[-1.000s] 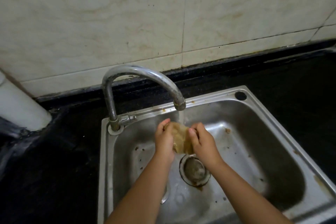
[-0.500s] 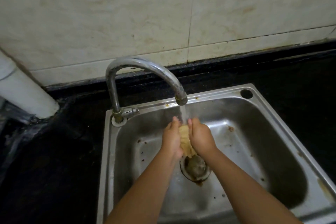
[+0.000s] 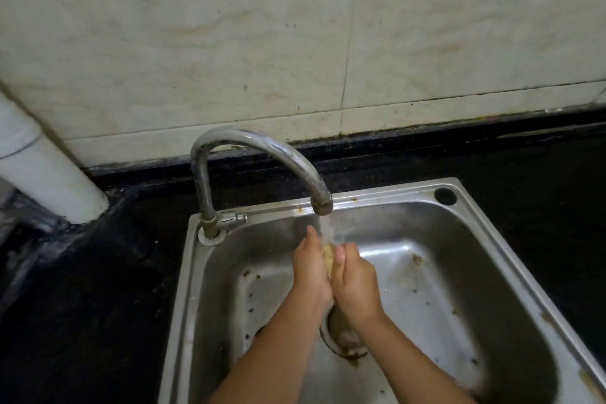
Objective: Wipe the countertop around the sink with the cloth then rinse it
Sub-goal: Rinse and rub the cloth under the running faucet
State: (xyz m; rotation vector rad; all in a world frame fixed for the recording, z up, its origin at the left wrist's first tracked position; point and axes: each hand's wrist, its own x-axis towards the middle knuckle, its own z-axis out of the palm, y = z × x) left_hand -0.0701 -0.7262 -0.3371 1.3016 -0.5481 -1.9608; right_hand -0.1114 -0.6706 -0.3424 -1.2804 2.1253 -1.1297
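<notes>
Water runs from the curved steel tap (image 3: 262, 154) into the steel sink (image 3: 485, 239). Right under the stream my left hand (image 3: 311, 275) and my right hand (image 3: 355, 282) press palm to palm around the yellowish cloth (image 3: 329, 254). Only a narrow strip of the cloth shows between my fingers; the rest is hidden inside my hands. Both hands hang above the drain (image 3: 344, 341), over the middle of the basin.
Black countertop (image 3: 85, 305) surrounds the sink on the left, back and right. A white pipe (image 3: 42, 167) slants down to the counter at the far left. Pale tiled wall (image 3: 295, 43) rises behind. Brown specks dot the basin floor.
The cloth was spread open between my hands a second ago; my hands have since closed together and squeezed it into a thin bundle under the stream.
</notes>
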